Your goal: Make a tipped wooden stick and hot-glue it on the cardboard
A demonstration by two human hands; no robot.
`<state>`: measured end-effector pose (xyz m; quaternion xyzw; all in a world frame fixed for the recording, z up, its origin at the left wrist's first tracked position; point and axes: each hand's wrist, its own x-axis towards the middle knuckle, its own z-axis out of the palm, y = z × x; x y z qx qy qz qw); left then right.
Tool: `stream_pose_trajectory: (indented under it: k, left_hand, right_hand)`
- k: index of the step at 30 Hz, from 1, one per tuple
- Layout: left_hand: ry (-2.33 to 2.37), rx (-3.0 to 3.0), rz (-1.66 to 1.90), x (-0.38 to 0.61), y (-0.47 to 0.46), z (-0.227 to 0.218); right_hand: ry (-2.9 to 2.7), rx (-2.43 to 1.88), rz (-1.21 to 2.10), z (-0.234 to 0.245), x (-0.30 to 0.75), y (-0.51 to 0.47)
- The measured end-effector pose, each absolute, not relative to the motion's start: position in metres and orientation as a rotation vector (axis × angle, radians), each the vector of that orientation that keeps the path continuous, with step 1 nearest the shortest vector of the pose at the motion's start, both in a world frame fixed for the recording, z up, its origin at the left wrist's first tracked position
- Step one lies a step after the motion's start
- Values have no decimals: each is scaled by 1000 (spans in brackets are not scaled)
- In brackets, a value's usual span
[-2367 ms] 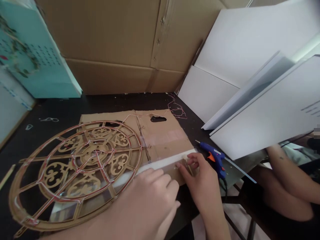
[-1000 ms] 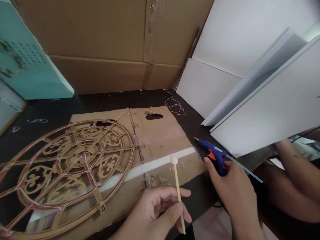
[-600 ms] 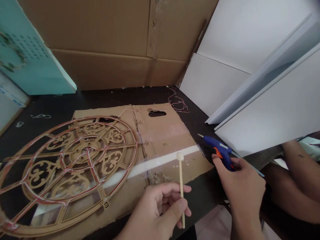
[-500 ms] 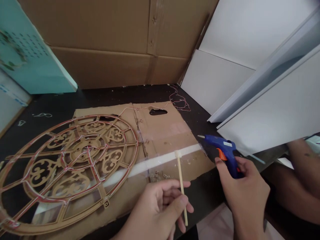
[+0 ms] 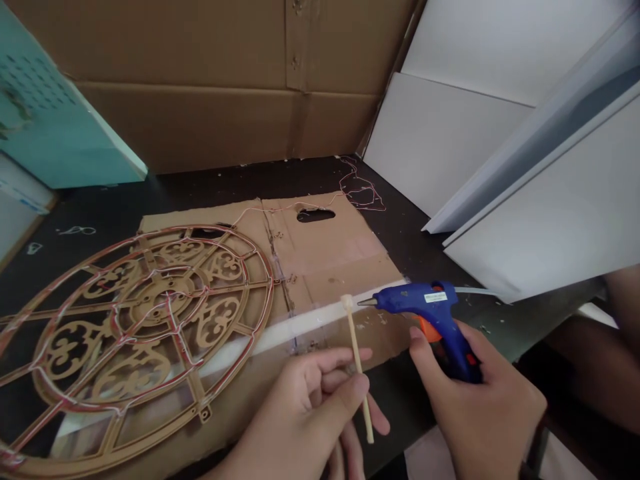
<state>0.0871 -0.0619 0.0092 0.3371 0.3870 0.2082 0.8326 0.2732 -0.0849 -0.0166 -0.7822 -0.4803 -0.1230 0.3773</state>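
Note:
My left hand (image 5: 300,413) grips a thin wooden stick (image 5: 358,380) with a pale rounded tip, which stands over a white strip (image 5: 300,325) on a cardboard sheet (image 5: 330,247). My right hand (image 5: 480,407) is closed around the handle of a blue hot glue gun (image 5: 430,308) with an orange trigger. The gun's nozzle points left, close to the stick's tip and above the strip. A round gold lattice wheel (image 5: 163,297), strung with red and white wires, lies on the sheet to the left of my hands.
The black tabletop (image 5: 425,240) holds loose pinkish wire (image 5: 361,192) behind the sheet. White boards (image 5: 540,200) lean at the right, with a cardboard wall (image 5: 200,87) behind and a teal board (image 5: 55,133) at the left. A bare limb (image 5: 595,360) shows at the lower right.
My right hand has lifted the glue gun off the table and swung its nozzle left over the strip. My left hand has drawn closer to it, still holding the stick.

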Motion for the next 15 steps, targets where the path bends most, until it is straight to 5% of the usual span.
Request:
stream_pose_trajectory:
  k: [15]
  left_hand:
    - [801, 668, 444, 85, -59, 10]
  right_hand:
    - [-1369, -1966, -498, -21, 283, -81]
